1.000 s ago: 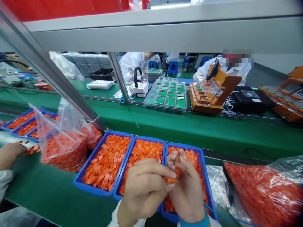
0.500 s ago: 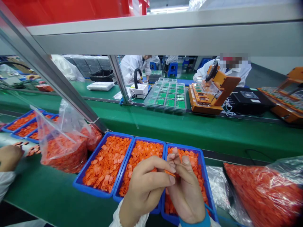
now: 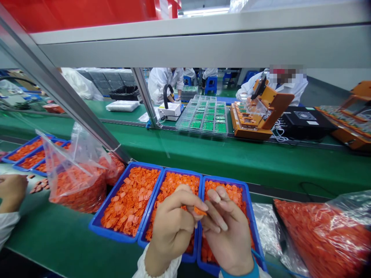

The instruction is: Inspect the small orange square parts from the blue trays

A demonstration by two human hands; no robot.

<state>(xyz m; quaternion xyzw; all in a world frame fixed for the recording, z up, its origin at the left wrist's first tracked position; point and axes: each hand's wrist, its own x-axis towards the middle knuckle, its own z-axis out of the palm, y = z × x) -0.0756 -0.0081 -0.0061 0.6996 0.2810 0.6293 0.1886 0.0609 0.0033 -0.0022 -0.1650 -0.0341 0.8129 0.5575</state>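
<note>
In front of my chest, above the middle and right blue trays, my two hands are close together. My left hand [image 3: 171, 226] pinches a small flat orange plastic piece [image 3: 199, 211] between thumb and fingertips. Beside it, my right hand [image 3: 227, 235] has its fingers curled in and thumb close to the forefinger; whether something small sits between them I cannot make out. A blue band circles the right wrist. Below lie the left tray [image 3: 114, 235], the middle tray [image 3: 144, 242] and the right tray [image 3: 257, 247], full of loose orange pieces [image 3: 130, 200].
Bags of orange pieces stand left [image 3: 78, 189] and right [image 3: 324, 231]. A flat clear bag [image 3: 268, 227] lies beside the right tray. Another person's hand [image 3: 13, 191] is at far left. Behind are a metal post [image 3: 72, 96], clear trays of green boards [image 3: 203, 116] and an orange fixture [image 3: 255, 119].
My left hand has drawn slightly left with the orange piece, which shows more plainly. My right fingers have curled down and away from it. The other person's hand at left has shifted slightly.
</note>
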